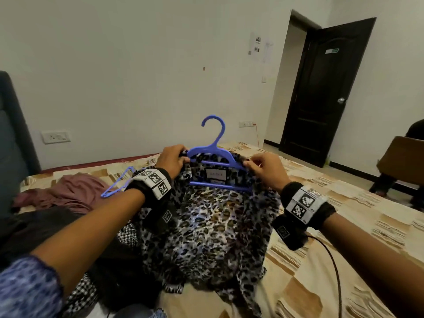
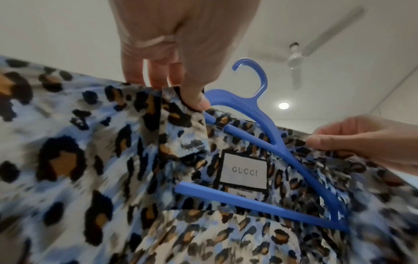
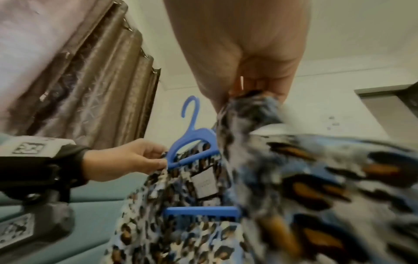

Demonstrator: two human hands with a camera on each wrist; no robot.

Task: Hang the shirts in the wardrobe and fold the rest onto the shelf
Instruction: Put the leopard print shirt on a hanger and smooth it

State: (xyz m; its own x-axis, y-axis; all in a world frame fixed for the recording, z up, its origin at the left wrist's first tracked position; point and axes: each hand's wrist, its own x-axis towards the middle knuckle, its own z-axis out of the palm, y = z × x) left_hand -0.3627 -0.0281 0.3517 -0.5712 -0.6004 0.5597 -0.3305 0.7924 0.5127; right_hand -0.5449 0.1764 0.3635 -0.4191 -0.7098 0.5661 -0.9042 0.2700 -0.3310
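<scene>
Both hands held a leopard-print shirt (image 1: 206, 216) up over the bed (image 1: 344, 237). The left hand (image 1: 171, 159) pinched the collar at the left end of a blue plastic hanger (image 1: 215, 154), thumb and fingers curled onto the cloth. The right hand (image 1: 267, 171) pinched the shirt's other shoulder beside the hanger's right arm, fingers closed on the fabric.

The shirt was thin and soft, printed with black and tan spots on pale blue and white, and it drooped in loose folds down onto the bed. A white square label (image 2: 244, 171) sat inside the neck, framed by the hanger's two crossbars. The hanger was smooth and flat, with a curved hook standing upright.

The bed carried a beige patchwork cover. A mauve garment (image 1: 75, 191) lay crumpled to the left, a second blue hanger (image 1: 119, 182) partly behind the left wrist. Dark and checked clothes lay under the left forearm, mostly hidden. The right wrist view was heavily blurred.
</scene>
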